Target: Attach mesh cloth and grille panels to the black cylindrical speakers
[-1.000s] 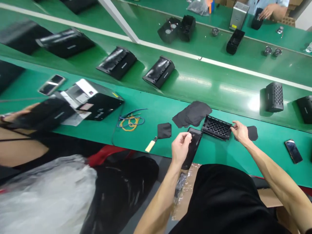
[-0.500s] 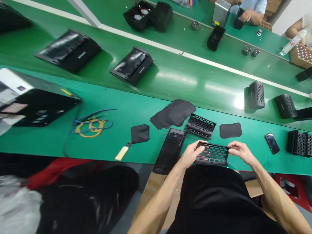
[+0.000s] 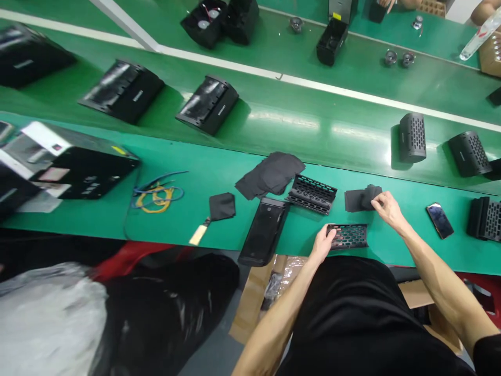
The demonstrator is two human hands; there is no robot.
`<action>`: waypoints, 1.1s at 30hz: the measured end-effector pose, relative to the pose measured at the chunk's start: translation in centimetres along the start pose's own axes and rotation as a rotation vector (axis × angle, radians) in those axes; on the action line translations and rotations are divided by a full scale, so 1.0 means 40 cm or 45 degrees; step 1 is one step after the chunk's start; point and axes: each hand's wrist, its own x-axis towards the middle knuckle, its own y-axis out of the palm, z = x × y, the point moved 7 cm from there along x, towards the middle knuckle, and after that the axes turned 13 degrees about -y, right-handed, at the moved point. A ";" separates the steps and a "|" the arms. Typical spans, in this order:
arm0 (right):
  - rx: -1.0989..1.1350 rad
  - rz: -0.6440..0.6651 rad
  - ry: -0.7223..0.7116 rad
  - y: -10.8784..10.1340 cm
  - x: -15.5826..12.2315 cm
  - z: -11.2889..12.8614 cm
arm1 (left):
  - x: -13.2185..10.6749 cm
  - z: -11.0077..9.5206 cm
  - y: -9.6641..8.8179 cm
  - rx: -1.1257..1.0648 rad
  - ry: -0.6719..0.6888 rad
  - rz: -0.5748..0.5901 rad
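My left hand [image 3: 324, 243] grips the left end of a black perforated grille [image 3: 352, 236] at the front edge of the green table. With thumb and fingers pinched, my right hand [image 3: 387, 209] lifts the curled edge of a thin black sheet [image 3: 371, 196] from a small stack of black sheets [image 3: 353, 201]. A second black perforated grille [image 3: 313, 194] lies behind my left hand. Beside it are a larger pile of black sheets [image 3: 270, 175] and a long black panel [image 3: 264, 232] that overhangs the table edge.
A phone [image 3: 440, 220] and more grilles [image 3: 487, 219] lie at right. To the left are a black pad with a pale tag [image 3: 222, 207], coiled cables [image 3: 158, 197] and a boxy machine [image 3: 90, 167]. Black speaker housings [image 3: 209, 104] stand on the green conveyor [image 3: 297, 125]. Co-workers' hands show at the top.
My right hand has let go of the grille's right end and moved up and back to the small stack, where it has taken a sheet. My left hand keeps the grille.
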 end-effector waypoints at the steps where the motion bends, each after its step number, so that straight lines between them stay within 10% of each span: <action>1: 0.102 0.064 -0.054 -0.021 -0.008 0.015 | -0.005 -0.007 -0.005 0.037 0.014 -0.057; 6: 0.881 0.595 0.130 -0.007 -0.069 0.066 | -0.126 -0.147 0.001 0.575 0.536 -0.331; 11: 1.354 0.957 0.343 0.120 -0.123 0.115 | -0.199 -0.220 0.152 0.807 0.788 0.216; 16: 1.680 0.754 0.631 0.204 -0.169 0.071 | -0.146 -0.178 0.126 0.626 0.435 0.112; 23: 1.801 0.663 0.747 0.256 -0.204 0.029 | -0.170 -0.177 0.134 0.936 0.741 0.134; 33: 1.931 0.490 0.715 0.263 -0.283 0.056 | -0.085 -0.141 0.088 0.624 0.295 0.050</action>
